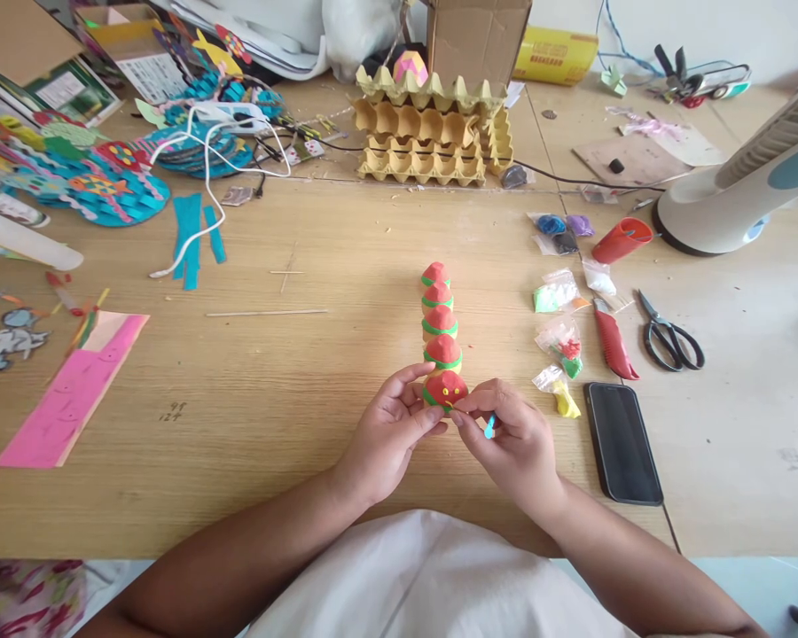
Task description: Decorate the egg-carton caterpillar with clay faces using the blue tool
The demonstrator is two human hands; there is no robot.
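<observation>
A caterpillar-like row of red domes with green rims (442, 350) stretches away from me on the wooden table. Its nearest dome, the head (444, 387), carries two small yellow eyes and a thin yellow strip low on its front. My left hand (389, 434) grips that head from the left, thumb and fingers around its side. My right hand (511, 439) is closed in a pinch at the strip, on the head's front right. What the fingertips pinch is too small to name. A small light-blue piece (489, 426) shows between the right hand's fingers.
Right of my hands lie clay bags (559, 341), a red cutter (615, 341), scissors (671, 335) and a phone (623, 443). Egg cartons (426, 133) stand at the back. A pink paper strip (73, 390) and a thin stick (266, 312) lie left.
</observation>
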